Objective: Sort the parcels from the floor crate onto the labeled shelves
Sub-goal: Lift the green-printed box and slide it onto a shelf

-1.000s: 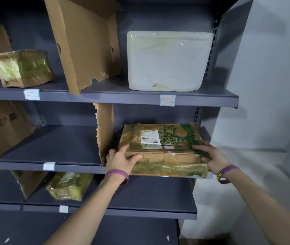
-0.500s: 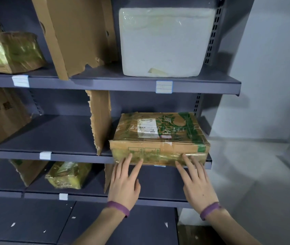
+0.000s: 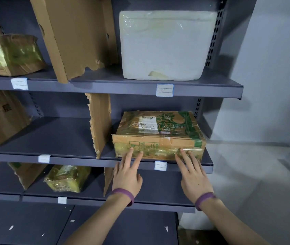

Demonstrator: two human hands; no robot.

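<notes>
a second ago you had the parcel (image 3: 158,135) gripped at both ends; now both grips are gone and it sits on the middle shelf (image 3: 69,159), in the bay at 3 o'clock of the cardboard divider (image 3: 100,124), just beside it. your left hand (image 3: 127,177) and right hand (image 3: 194,179) are both open, fingers straight, with the fingertips (image 3: 131,151) pressed against the parcel's front face at 6 o'clock of its printed slip. since half a second ago the parcel has slid deeper, so its front edge now lies behind the shelf rim and the small label (image 3: 160,165) at 6 o'clock of it shows in full. the white foam box (image 3: 165,45) stands on the shelf at 12 o'clock, untouched. you can likely treat this parcel as placed: it rests flat and nothing overhangs. whether the bay matches its slip cannot be read here. the crate is out of view, so you probably turn back to it next.
</notes>
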